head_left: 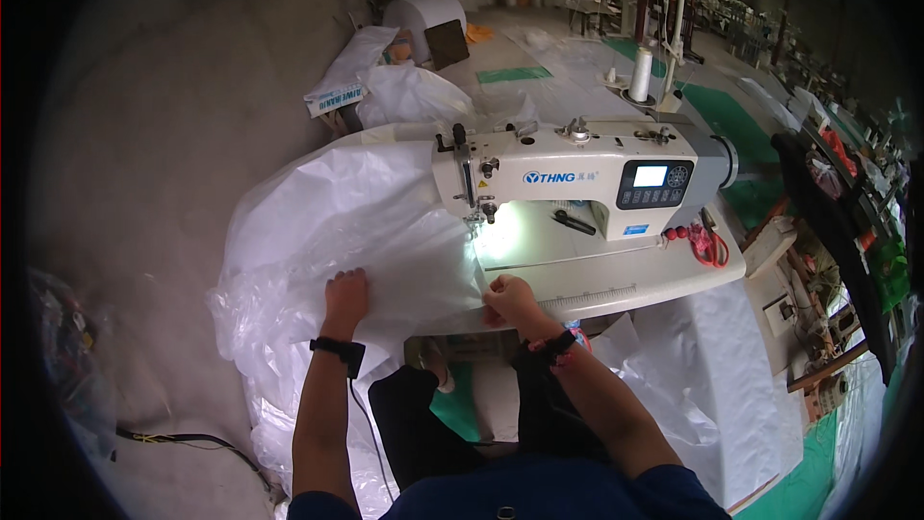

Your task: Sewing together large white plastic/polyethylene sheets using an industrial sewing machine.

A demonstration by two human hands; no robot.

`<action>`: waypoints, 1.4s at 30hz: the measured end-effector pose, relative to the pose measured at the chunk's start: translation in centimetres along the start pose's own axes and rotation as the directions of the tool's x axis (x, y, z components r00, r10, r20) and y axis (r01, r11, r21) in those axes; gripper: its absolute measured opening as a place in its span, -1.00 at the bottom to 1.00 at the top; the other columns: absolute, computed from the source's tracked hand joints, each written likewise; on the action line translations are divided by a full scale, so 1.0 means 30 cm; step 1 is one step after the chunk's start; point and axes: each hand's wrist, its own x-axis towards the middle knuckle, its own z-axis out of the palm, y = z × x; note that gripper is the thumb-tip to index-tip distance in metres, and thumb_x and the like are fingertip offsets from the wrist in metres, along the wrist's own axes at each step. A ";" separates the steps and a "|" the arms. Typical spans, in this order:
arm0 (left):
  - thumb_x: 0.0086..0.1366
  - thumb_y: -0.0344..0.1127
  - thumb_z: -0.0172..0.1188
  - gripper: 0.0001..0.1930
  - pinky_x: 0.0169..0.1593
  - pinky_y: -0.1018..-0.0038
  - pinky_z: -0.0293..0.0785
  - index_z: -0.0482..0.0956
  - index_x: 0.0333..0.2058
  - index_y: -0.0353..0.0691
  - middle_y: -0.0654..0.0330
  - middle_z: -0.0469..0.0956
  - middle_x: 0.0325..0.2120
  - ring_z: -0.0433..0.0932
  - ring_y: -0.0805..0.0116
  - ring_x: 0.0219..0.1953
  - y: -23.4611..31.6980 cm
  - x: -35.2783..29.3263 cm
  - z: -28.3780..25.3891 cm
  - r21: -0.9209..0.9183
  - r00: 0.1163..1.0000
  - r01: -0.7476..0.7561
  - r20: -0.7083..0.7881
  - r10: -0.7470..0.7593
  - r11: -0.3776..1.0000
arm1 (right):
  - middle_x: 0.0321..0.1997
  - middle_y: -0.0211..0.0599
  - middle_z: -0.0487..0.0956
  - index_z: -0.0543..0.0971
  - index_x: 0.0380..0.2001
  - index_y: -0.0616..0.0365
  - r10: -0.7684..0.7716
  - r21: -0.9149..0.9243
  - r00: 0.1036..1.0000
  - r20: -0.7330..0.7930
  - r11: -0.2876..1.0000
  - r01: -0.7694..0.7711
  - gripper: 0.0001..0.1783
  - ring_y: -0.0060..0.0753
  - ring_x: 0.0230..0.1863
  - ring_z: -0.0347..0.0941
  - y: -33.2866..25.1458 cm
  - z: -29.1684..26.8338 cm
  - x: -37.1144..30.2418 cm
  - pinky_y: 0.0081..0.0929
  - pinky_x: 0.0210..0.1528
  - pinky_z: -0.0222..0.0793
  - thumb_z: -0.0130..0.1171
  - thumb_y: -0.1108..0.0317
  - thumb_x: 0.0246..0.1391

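Observation:
A large sheet of white, translucent plastic (pixel 289 207) covers the left of the sewing machine table and hangs down in folds toward the floor. My left hand (pixel 346 295) is closed on this sheet, its fingers curled into the material. At the table's front edge, my right hand (pixel 512 300) pinches the sheet's right edge, below and to the right of the needle area. The white sewing machine (pixel 568 159) stands behind both hands, its lamp lighting the spot under the head. The sheet's edge runs up toward the needle, where the exact contact is too small to make out.
On the table lie a black-handled tool (pixel 575 222) and red-handled scissors (pixel 710 248). A white thread cone (pixel 640 75) stands behind the machine. More white sheeting (pixel 712 366) hangs at the right, beside a cluttered rack. A cable (pixel 207 441) runs along the floor at left.

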 end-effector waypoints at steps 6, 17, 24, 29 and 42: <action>0.09 -0.36 0.10 -0.76 0.03 0.17 0.30 0.49 -0.23 -0.22 0.04 0.47 -0.18 0.41 0.09 -0.02 0.206 0.066 -0.118 -0.177 0.918 -0.352 -0.257 0.302 0.919 | -0.54 -0.16 0.54 0.44 -0.35 0.38 -0.017 0.010 1.000 -0.020 1.000 0.017 -0.81 -0.36 -0.62 0.54 0.016 -0.015 0.004 -0.49 -0.60 0.53 0.09 0.45 -0.01; 0.09 -0.39 0.12 -0.81 0.23 0.11 0.14 0.53 -0.27 -0.16 0.18 0.56 -0.20 0.52 0.24 -0.07 0.562 -0.041 -0.031 -0.556 0.879 -0.473 -0.254 0.403 0.683 | -0.57 -0.10 0.55 0.44 -0.41 0.40 -0.243 -0.198 0.963 -0.118 0.956 0.217 -0.79 -0.31 -0.65 0.54 0.099 -0.029 0.072 -0.48 -0.66 0.48 0.06 0.39 0.01; 0.03 -0.44 0.14 -0.75 0.18 0.14 0.23 0.53 -0.25 -0.10 0.18 0.57 -0.24 0.54 0.20 -0.14 0.622 -0.089 -0.069 -0.523 0.878 -0.477 -0.248 0.409 0.707 | -0.50 0.13 0.56 0.45 -0.38 0.45 -0.060 -0.246 0.997 0.054 0.967 0.071 -0.67 -0.07 -0.51 0.57 -0.024 -0.029 0.018 -0.19 -0.41 0.50 0.05 0.28 0.00; 0.01 -0.36 0.20 -0.70 0.07 0.17 0.30 0.53 -0.21 -0.05 0.23 0.54 -0.20 0.50 0.15 -0.12 0.539 -0.160 -0.071 -0.438 0.924 -0.373 -0.256 0.284 0.818 | -0.49 0.05 0.58 0.46 -0.28 0.43 -0.428 -0.798 0.903 -0.037 0.557 0.231 -0.68 -0.12 -0.47 0.58 0.032 0.030 -0.001 -0.24 -0.43 0.48 0.02 0.34 -0.02; 0.02 -0.13 0.25 -0.40 0.27 0.06 -0.02 0.37 0.10 0.09 0.22 0.27 0.17 0.19 0.18 0.23 0.064 -0.156 -0.009 -0.128 0.993 -0.113 0.009 0.115 0.985 | -0.65 -0.31 0.57 0.41 -0.07 0.56 -0.502 -0.978 0.862 0.074 0.135 0.162 -0.48 -0.32 -0.52 0.59 0.000 0.125 -0.048 -0.48 -0.56 0.45 0.07 0.38 -0.11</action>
